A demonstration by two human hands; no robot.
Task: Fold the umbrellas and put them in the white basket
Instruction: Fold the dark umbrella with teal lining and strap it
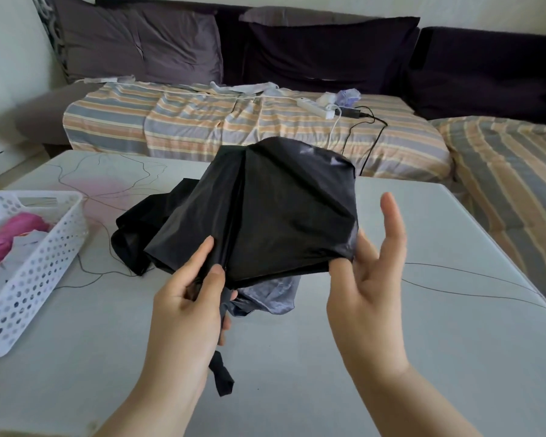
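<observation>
Black umbrella (265, 212), its thin matte canopy slack and crumpled into a loose cone with a silvery lining showing underneath, is held up over the pale table (423, 357). The left hand (186, 298) pinches a fold at the near edge, a strap dangling below it, while the right hand (371, 272) catches the other corner with its thumb, fingers spread straight. At the table's left edge sits the white perforated plastic basket (41, 263), holding a pink umbrella (10, 231).

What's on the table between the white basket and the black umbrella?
In the head view, nothing stands there: only bare grey table with thin dark lines across it lies between the white basket and the black umbrella.
</observation>
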